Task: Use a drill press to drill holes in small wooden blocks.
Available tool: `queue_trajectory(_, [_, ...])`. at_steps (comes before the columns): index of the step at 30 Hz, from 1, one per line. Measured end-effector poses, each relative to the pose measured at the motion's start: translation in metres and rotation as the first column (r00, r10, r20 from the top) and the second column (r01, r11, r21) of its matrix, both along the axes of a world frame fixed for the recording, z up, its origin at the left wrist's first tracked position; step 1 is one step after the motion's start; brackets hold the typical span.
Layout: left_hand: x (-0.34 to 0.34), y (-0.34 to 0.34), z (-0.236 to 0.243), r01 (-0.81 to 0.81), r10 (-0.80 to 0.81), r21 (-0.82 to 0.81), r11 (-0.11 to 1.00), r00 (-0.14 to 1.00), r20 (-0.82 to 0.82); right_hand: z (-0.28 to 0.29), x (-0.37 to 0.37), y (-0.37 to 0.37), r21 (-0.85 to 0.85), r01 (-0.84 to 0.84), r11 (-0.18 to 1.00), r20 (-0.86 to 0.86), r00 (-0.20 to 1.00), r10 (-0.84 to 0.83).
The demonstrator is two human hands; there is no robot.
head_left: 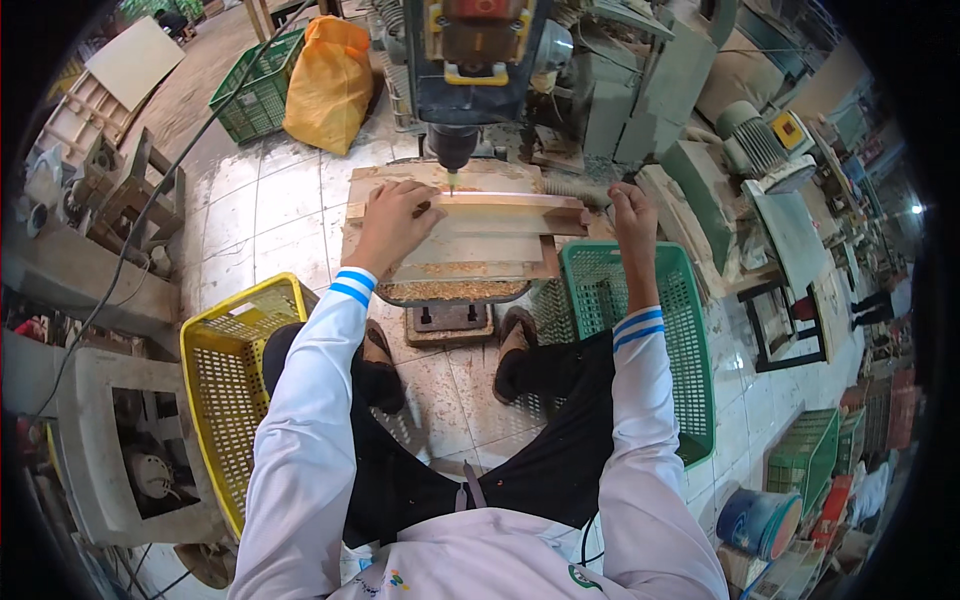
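Note:
Above a wooden work table hangs a drill press (465, 85), its drill bit (452, 182) pointing down at a pale wooden strip (510, 201). The bit's tip is close to the strip's back edge; I cannot tell whether it touches. My left hand (400, 220) is bent round the left end of the strip, thumb toward the bit. Off the strip's right end, my right hand (633, 212) is raised in a closed fist beside a ribbed hose; what it holds, if anything, is hidden. Flat boards (470, 248) lie in front of the strip, with sawdust about them.
A yellow plastic basket (240, 375) stands by my left leg and a green basket (690, 360) by my right. Behind to the left are an orange sack (328, 85) and another green crate (255, 90). A dark cable (185, 150) crosses the left side. Machines crowd the right.

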State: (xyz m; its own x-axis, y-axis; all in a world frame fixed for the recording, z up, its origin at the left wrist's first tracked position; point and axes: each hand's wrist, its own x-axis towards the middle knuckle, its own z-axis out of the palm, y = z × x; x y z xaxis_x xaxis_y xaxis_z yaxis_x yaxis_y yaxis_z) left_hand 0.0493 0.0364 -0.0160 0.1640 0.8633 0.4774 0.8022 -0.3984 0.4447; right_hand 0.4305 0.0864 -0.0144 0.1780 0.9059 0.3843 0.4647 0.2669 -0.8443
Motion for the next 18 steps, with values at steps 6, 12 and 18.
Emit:
queue_trajectory(6, [0.000, 0.004, 0.001, -0.012, 0.008, -0.121, 0.993, 0.999, -0.035, 0.004, -0.021, -0.005, 0.168, -0.051, 0.985, 0.080, 0.996, 0.038])
queue_trajectory(12, [0.003, 0.006, -0.002, 0.054, -0.047, -0.056, 0.997, 0.990, 0.134, 0.021, -0.040, -0.024, 0.055, -0.137, 0.989, 0.036, 0.990, 0.135])
queue_trajectory(18, [0.004, 0.006, -0.007, -0.013, 0.024, -0.115, 0.993, 0.996, 0.088, 0.039, -0.060, -0.034, 0.002, -0.147, 0.989, -0.097, 0.984, 0.146])
